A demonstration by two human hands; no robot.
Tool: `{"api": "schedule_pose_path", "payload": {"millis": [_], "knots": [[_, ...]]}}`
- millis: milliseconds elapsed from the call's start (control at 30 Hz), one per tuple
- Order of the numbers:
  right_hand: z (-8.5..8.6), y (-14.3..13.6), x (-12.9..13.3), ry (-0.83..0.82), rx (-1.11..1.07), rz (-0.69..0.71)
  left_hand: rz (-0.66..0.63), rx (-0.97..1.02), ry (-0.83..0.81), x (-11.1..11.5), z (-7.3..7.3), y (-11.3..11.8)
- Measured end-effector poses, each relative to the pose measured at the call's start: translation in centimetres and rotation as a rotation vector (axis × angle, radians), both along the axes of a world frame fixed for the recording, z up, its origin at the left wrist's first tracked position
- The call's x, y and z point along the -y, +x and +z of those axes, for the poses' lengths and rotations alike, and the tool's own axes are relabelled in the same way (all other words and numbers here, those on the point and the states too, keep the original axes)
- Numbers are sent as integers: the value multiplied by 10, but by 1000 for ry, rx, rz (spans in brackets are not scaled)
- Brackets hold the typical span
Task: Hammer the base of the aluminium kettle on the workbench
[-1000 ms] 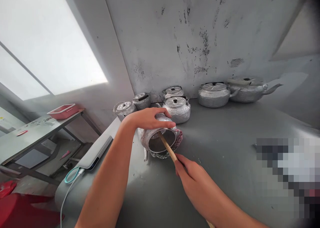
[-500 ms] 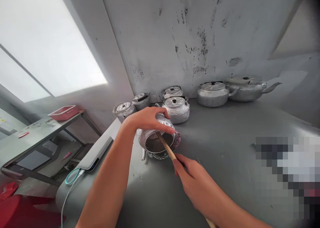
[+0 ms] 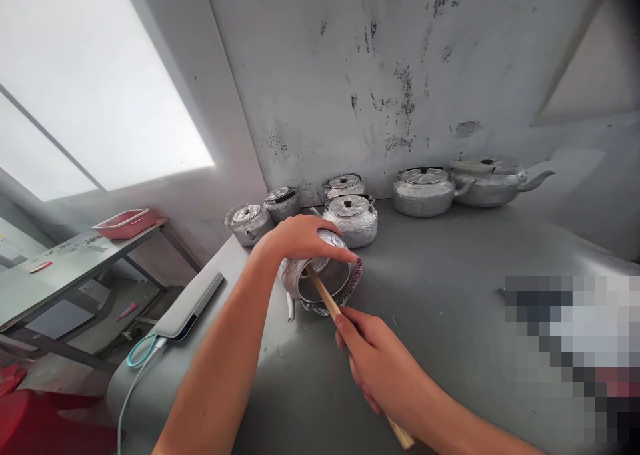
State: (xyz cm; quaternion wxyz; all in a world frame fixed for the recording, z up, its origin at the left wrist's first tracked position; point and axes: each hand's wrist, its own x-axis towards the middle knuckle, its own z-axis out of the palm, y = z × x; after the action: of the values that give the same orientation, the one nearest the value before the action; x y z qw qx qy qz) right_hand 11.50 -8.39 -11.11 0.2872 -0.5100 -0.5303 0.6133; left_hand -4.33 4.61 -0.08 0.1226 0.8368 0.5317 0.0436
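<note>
A silver metal kettle (image 3: 294,276) lies tipped on its side on the grey table, its round mouth facing me and its spout at the lower left. My left hand (image 3: 307,238) is wrapped over the kettle's upper side, thumb along the rim. In my right hand (image 3: 367,348) is a wooden stick (image 3: 324,294), gripped about its middle. The stick's far end reaches inside the kettle's mouth, and its tip is hidden there. Patterned cloth (image 3: 356,278) shows at the right and underneath the kettle.
Several lidded silver kettles (image 3: 353,222) stand along the wall, with two more (image 3: 424,192) farther right. A power bank (image 3: 190,305) with a cable lies at the table's left. Beyond is a side table (image 3: 65,262) bearing a pink basket (image 3: 127,224). A red stool (image 3: 45,422) stands lower left.
My right hand has shifted slightly left with the stick, whose near end now shows below the hand. The kettle has turned a little, and my left hand stays on it.
</note>
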Motion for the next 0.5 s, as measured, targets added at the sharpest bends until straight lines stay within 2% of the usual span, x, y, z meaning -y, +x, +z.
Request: {"api": "schedule_pose_path", "payload": {"millis": [500], "knots": [[6,-2,2,-14,12,-7,20,-8,-11,0,2,0]]}}
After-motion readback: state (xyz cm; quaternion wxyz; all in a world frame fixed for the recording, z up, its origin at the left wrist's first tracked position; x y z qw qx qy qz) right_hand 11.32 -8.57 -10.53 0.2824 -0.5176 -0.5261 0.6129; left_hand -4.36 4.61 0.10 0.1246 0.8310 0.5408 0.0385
